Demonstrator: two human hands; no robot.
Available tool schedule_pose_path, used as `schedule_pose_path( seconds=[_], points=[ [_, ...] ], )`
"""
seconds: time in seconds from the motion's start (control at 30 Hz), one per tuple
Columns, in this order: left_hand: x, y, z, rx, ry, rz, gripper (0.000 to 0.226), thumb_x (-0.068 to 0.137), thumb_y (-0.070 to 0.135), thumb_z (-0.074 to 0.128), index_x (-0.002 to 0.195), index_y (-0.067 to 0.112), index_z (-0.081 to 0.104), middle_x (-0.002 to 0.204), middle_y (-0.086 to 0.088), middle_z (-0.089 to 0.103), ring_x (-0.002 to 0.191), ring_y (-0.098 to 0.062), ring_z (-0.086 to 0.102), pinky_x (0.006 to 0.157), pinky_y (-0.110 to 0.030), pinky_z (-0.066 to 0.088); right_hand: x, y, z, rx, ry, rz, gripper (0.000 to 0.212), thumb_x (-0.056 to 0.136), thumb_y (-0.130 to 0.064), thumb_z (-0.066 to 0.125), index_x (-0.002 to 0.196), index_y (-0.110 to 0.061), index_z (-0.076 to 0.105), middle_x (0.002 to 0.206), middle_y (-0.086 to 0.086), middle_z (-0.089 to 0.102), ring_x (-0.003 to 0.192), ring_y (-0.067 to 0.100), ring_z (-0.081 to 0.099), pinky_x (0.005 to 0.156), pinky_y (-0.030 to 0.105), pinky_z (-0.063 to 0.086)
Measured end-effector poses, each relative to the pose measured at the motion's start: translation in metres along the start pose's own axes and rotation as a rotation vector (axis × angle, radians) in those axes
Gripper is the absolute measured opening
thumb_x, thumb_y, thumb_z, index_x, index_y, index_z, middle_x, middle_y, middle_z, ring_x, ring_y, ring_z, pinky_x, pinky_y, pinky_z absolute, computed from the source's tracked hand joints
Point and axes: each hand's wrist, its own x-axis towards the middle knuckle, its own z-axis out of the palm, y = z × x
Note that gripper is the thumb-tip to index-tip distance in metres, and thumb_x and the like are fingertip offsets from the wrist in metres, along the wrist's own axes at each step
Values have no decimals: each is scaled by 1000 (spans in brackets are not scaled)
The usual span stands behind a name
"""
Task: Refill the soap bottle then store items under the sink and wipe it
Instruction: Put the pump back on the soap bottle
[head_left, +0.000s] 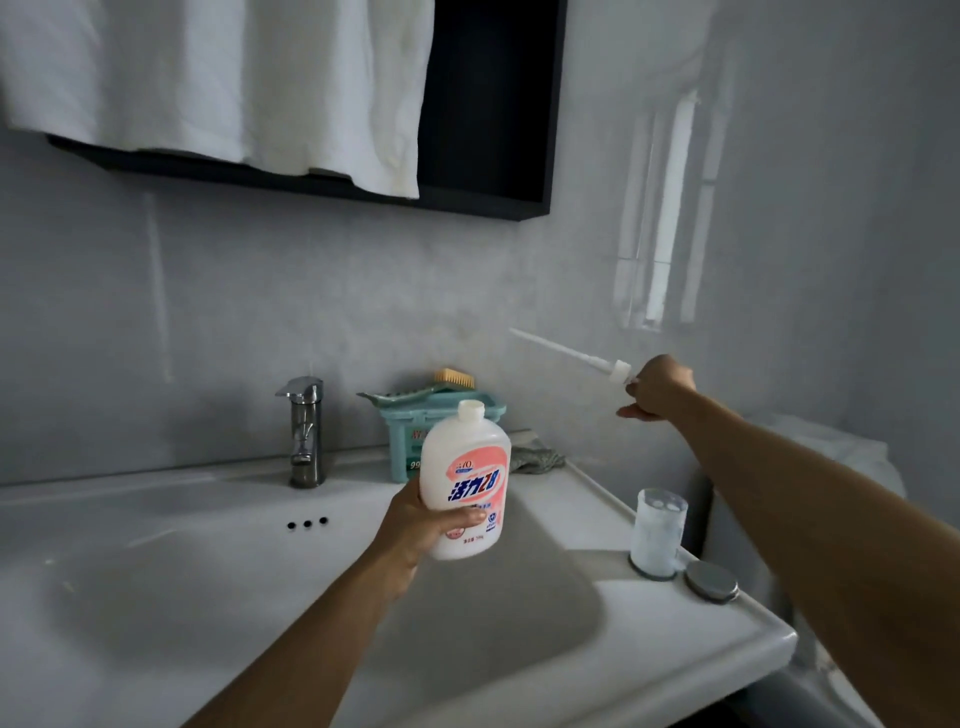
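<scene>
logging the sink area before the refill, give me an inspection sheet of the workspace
surface: white sink
job's things: soap bottle roughly upright, neck open; pump out of it, held apart
clutter: teal basket, brush and cloth at the back; cup and metal disc on the right rim
grippers: left hand grips the soap bottle; right hand holds the pump
cables: nothing seen
surroundings: faucet, grey wall, white towel over a black cabinet

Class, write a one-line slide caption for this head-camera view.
Above a white ceramic sink, the left hand holds an uncapped white plastic soap bottle; the right hand holds its white pump aside.
</scene>
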Motion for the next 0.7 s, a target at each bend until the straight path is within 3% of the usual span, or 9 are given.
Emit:
schedule_pose_path(
  seconds=[0.03,0.13,0.2,0.27,0.33,0.4,0.47,0.53,0.7],
  points=[
    [1,0,-1,6,0,1,46,63,-10,80,101,14,68,95,-9,75,90,-25,71,72,-33,57,2,0,-6,-97,35,-55,54,88,-54,50,121,-13,58,91,-3,55,93,13,57,73,21,45],
    [4,-2,-3,19,8,-4,44,62,-12,80,97,12,69,92,-10,76,88,-27,71,71,-33,57,1,-5,-24,-25,47,-111,52,81,-45,66,118,-9,59,120,3,58,106,17,59,86,24,47],
    [4,-3,-5,39,14,-9,44,61,-12,80,95,14,69,91,-8,76,86,-26,71,70,-32,57,7,-3,-29,132,22,-148,43,85,-24,67,120,-3,56,123,9,58,92,19,62,74,22,53],
    [5,-5,-7,64,20,-15,46,60,-10,81,97,14,68,92,-8,75,88,-26,70,71,-32,56,9,0,-33,164,-11,-219,29,90,-4,56,118,2,54,112,21,60,64,16,59,46,16,49],
    [5,-7,-8,91,23,-19,47,60,-9,82,98,15,67,93,-7,75,88,-24,70,70,-32,56,4,0,-35,183,-13,-257,20,91,-2,50,110,-3,56,95,19,59,48,11,57,35,12,41],
    [5,-9,-8,110,22,-18,47,60,-9,82,98,14,67,93,-7,75,88,-25,70,69,-31,55,0,-3,-37,197,-29,-286,8,92,-4,47,94,-10,53,81,11,56,37,6,56,33,15,41],
    [5,-11,-8,124,17,-18,46,60,-9,82,97,13,67,92,-8,75,87,-25,70,68,-29,55,-3,-5,-37,267,-49,-258,16,92,-4,42,80,-10,51,70,10,56,37,17,56,33,21,38],
    [5,-12,-8,137,9,-25,45,60,-8,83,98,12,68,92,-7,75,87,-24,70,67,-29,55,-3,-7,-36,316,-80,-256,20,90,-5,40,75,-10,52,63,12,55,43,28,54,39,23,35],
    [7,-17,-12,167,6,-39,46,59,-6,84,99,11,68,93,-8,75,89,-25,70,72,-32,55,-9,-12,-36,329,-143,-293,21,88,-7,40,72,-10,54,61,13,53,48,30,51,48,30,34]
  ],
)
